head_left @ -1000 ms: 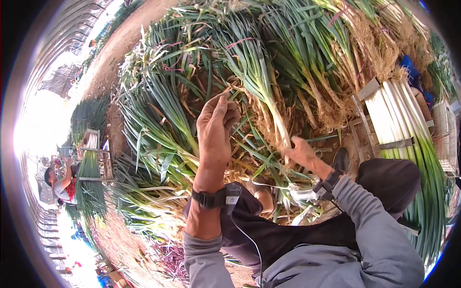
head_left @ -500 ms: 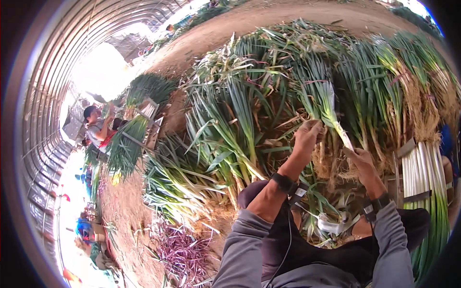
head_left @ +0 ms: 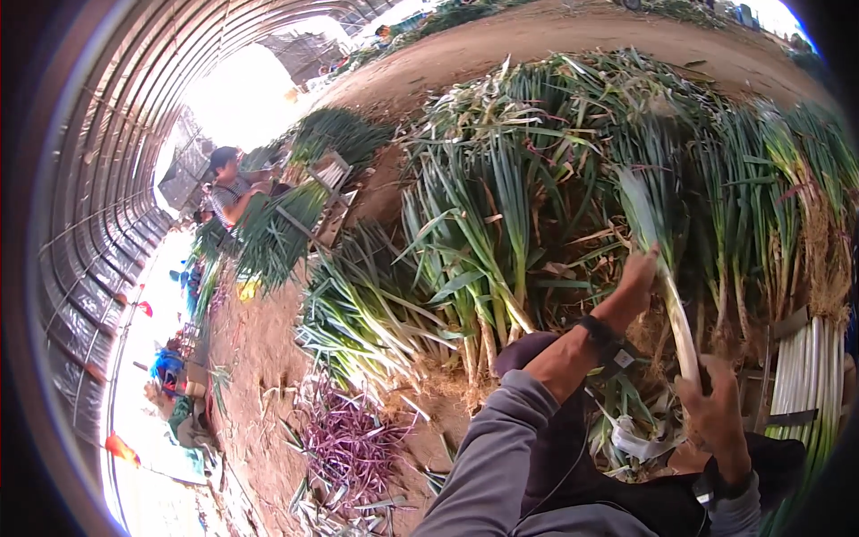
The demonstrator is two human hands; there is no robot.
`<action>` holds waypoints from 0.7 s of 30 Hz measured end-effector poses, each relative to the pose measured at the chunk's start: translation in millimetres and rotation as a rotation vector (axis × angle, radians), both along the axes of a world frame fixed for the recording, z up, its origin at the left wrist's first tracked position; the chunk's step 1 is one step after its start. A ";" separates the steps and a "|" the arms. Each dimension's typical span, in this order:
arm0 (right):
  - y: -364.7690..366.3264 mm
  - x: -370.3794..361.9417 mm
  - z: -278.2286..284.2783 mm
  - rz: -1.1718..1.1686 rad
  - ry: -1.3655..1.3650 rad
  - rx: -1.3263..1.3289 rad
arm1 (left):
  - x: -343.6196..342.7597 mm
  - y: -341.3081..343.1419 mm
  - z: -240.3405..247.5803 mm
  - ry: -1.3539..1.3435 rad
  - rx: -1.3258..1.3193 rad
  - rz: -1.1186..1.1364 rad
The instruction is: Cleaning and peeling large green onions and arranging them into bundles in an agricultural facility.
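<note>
A long green onion [head_left: 680,327] slants in front of me, leaves away and white stem toward me. My left hand [head_left: 637,279] is closed on it where the green leaves meet the white stem. Around the lower white end wraps my right hand [head_left: 716,407], closed; the root tip is hidden behind its fingers. The held leaves are slightly blurred. Just beyond lie rows of unpeeled green onions [head_left: 510,210] with roots toward me. Below my hands, pale strips of peeled leaf [head_left: 635,438] lie between my legs.
At the right, cleaned white-stemmed green onions [head_left: 805,376] lie in a rack with dark straps. Purple ties [head_left: 353,438] lie heaped on the dirt floor at lower left. Another person [head_left: 234,192] sits at far left beside a rack of onions [head_left: 282,228].
The held onion has swung more upright and come nearer, my right hand pulling lower and toward me. My left hand has moved onto the stem. The whole view has shifted left.
</note>
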State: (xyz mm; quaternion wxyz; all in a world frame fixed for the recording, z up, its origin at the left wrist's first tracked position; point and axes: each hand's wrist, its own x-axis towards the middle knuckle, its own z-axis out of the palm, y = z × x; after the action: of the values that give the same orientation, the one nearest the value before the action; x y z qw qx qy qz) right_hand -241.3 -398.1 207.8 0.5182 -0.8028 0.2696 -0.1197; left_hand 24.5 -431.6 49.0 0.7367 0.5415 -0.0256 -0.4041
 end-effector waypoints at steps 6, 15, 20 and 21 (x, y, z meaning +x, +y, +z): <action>-5.2 -33.3 -8.4 0.082 -0.015 -0.242 | -12.6 10.1 16.9 0.132 -0.111 -0.026; -15.0 -20.5 -95.0 0.264 -0.036 -0.999 | 8.1 34.3 64.4 0.035 -0.365 0.150; -27.0 4.7 -141.7 0.325 0.084 -0.759 | 13.3 55.5 75.0 -0.163 -0.293 0.140; -27.0 18.1 -133.8 0.335 0.064 -0.734 | 17.2 65.2 78.3 -0.219 -0.226 0.079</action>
State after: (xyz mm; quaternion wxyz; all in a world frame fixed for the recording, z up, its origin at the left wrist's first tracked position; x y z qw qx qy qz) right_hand -223.2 -425.1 74.0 0.2007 -0.9707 0.0906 -0.0967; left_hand 41.6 -366.4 127.3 0.8011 0.4967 -0.1297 -0.3079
